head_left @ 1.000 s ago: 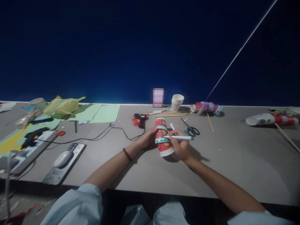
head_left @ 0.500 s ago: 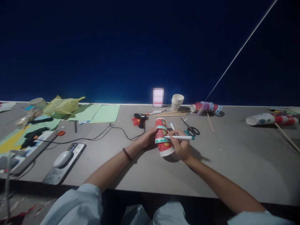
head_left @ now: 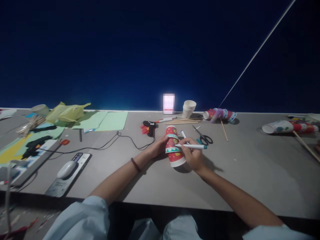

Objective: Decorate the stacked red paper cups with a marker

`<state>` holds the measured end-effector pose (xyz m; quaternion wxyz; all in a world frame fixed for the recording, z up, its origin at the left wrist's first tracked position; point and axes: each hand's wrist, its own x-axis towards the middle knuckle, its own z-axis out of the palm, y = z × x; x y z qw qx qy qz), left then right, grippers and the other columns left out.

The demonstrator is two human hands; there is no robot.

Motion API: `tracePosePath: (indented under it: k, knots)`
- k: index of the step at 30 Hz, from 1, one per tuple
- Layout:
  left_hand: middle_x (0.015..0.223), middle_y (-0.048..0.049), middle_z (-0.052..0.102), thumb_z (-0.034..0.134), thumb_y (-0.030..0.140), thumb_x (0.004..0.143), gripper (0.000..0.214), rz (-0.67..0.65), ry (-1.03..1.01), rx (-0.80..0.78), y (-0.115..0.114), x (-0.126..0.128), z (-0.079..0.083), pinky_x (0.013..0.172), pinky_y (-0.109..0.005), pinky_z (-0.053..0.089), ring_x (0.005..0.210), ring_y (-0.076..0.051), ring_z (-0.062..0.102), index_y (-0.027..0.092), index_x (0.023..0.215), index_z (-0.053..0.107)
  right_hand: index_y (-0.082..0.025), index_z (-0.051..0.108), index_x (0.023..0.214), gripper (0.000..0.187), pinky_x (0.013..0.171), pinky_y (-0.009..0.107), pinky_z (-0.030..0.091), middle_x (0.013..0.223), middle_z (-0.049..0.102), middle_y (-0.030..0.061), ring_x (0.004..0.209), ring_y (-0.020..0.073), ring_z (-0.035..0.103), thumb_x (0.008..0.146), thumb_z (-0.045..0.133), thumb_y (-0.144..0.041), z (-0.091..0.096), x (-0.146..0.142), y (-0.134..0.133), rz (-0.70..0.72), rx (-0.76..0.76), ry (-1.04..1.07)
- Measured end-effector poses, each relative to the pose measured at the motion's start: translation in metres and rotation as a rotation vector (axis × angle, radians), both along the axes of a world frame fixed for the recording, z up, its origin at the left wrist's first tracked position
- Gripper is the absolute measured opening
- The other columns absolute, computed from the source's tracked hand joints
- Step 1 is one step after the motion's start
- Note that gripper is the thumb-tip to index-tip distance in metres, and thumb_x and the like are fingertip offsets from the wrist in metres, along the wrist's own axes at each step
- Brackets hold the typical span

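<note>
Several red patterned paper cups [head_left: 177,159], joined in a row, are gripped at the left side by my left hand [head_left: 158,146]. Their white-rimmed open end tilts toward me. My right hand [head_left: 194,156] is closed around a white marker [head_left: 193,146] with a teal end, its tip against the middle cup. Just beyond that hand lies another marker [head_left: 183,134], partly hidden by the fingers. Black-handled scissors [head_left: 205,138] rest to the right of it.
A black glue gun [head_left: 150,126] and its cord lie left of the cups. Wooden sticks [head_left: 183,122] and stacked white cups [head_left: 189,108] stand behind. Finished-looking cup pieces [head_left: 222,115] lie right. A phone [head_left: 82,166], power strip [head_left: 37,160] and yellow bag [head_left: 65,112] are on the left.
The marker in my right hand has shifted very slightly; both hands stay in place. At the far right edge, part of a person's hand has come into view.
</note>
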<state>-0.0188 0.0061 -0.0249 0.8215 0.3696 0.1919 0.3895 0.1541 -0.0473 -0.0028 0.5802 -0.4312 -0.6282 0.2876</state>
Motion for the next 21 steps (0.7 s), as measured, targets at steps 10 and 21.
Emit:
tracePosePath:
  k: [10,21]
  knots:
    - [0.113,-0.0168,0.070,0.068,0.044,0.084,0.048,0.005,-0.008,0.029,-0.0017,0.0005,0.0041,0.094,-0.037,0.047,0.101,-0.026,0.067,0.011,0.118,0.063,-0.022,0.059,0.078,0.005,0.078,0.034,0.050,0.081,0.064,0.0021,0.082,0.0204,0.063,0.083,0.056,-0.022,-0.0022,0.0008,0.0010,0.023,-0.016,0.048]
    - [0.116,-0.0175,0.068,0.068,0.040,0.083,0.049,0.042,-0.013,0.017,-0.0055,0.0012,0.0081,0.097,-0.044,0.046,0.104,-0.028,0.067,0.013,0.122,0.058,-0.024,0.061,0.083,0.007,0.098,0.042,0.049,0.083,0.063,0.0009,0.088,0.0199,0.065,0.087,0.056,-0.023,-0.0085,-0.0003,0.0005,0.105,0.039,0.227]
